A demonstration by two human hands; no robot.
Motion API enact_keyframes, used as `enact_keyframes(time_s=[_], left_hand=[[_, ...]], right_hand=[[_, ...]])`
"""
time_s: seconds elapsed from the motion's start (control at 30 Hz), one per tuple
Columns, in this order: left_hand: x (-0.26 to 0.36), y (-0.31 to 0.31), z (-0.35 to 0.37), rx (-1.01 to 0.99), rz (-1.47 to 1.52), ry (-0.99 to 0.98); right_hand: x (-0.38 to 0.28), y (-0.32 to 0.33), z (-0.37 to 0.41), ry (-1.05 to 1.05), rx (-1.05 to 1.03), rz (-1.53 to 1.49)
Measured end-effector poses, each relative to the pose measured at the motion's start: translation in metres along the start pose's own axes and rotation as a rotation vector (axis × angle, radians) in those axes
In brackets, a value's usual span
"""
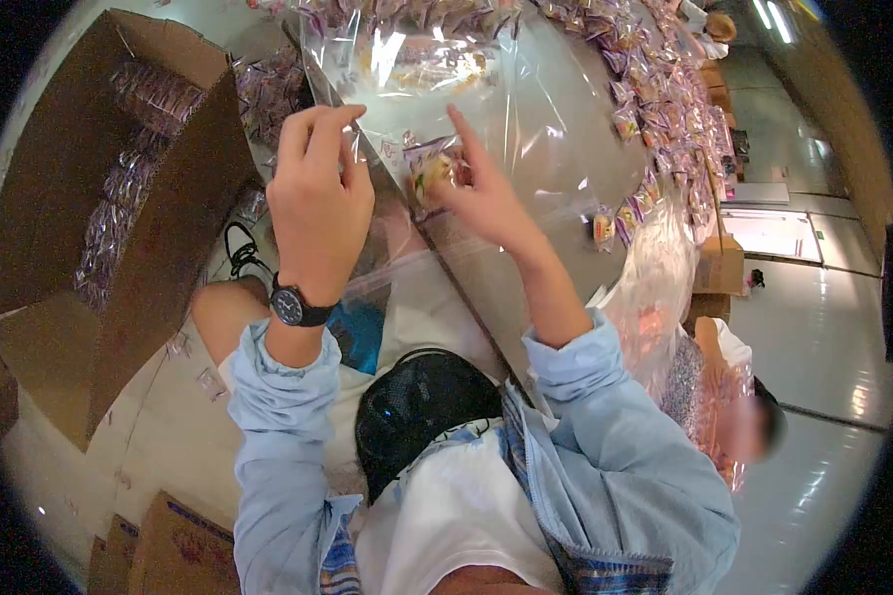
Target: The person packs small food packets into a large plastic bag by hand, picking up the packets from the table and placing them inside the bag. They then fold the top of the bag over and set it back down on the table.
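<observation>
My right hand [486,203] has a small printed snack packet [429,178] between thumb and lower fingers, its index finger stretched out. That packet lies over a large clear plastic bag [556,129] spread on the table. Close to the bag's left edge is my left hand [318,188], with a black watch [303,305] on the wrist. Its fingers are bent but apart, and nothing shows between them. More packets [417,64] are visible through or beneath the plastic at the far end.
At the left stands an open cardboard box [169,188] holding packets. Many loose packets [645,79] cover the table's far right. Crumpled clear plastic [655,258] lies at the right, near another person [709,367]. A black cap-like object [422,412] is near my lap.
</observation>
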State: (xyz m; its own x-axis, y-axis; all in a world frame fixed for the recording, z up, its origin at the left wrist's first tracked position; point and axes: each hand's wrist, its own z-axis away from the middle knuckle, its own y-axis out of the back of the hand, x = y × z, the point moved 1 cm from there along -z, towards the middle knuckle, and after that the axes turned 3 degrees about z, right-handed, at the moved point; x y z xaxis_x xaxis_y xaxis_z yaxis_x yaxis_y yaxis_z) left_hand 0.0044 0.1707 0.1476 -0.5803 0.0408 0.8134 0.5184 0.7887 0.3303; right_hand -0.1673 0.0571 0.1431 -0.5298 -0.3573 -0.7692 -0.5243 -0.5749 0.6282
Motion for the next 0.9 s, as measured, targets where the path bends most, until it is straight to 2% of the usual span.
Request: enact_keyframes(time_s=[0.07,0.17,0.2,0.3,0.4,0.5,0.57,0.63,0.67,0.77,0.9], left_hand=[[0.003,0.0,0.001,-0.022,0.019,0.021],[0.014,0.001,0.003,-0.041,0.059,0.027],[0.014,0.0,0.002,-0.045,0.045,0.016],[0.019,-0.001,0.003,-0.031,0.055,-0.019],[0.018,-0.007,0.006,-0.005,0.1,-0.045],[0.012,-0.014,0.008,0.042,0.128,-0.12],[0.01,-0.016,0.008,0.052,0.15,-0.134],[0.012,-0.019,0.008,0.038,0.187,-0.099],[0.014,-0.02,0.008,0.041,0.188,-0.103],[0.017,-0.022,0.008,0.036,0.192,-0.103],[0.013,-0.02,0.008,0.049,0.197,-0.128]], right_hand=[[0.004,0.005,-0.012,-0.255,0.007,-0.429],[0.009,-0.001,-0.035,-0.28,0.13,-0.613],[0.006,-0.01,-0.047,-0.267,0.264,-0.558],[0.034,-0.031,-0.09,0.203,0.329,-0.188],[-0.021,-0.036,-0.094,0.267,0.164,-0.343],[-0.016,-0.049,-0.115,0.808,0.391,0.111],[-0.01,-0.053,-0.123,0.813,0.381,0.134],[-0.011,-0.051,-0.125,0.472,0.215,-0.125],[-0.011,-0.052,-0.128,0.409,0.217,-0.212],[-0.012,-0.059,-0.135,0.447,0.226,-0.218],[0.003,-0.068,-0.141,0.3,0.126,-0.261]])
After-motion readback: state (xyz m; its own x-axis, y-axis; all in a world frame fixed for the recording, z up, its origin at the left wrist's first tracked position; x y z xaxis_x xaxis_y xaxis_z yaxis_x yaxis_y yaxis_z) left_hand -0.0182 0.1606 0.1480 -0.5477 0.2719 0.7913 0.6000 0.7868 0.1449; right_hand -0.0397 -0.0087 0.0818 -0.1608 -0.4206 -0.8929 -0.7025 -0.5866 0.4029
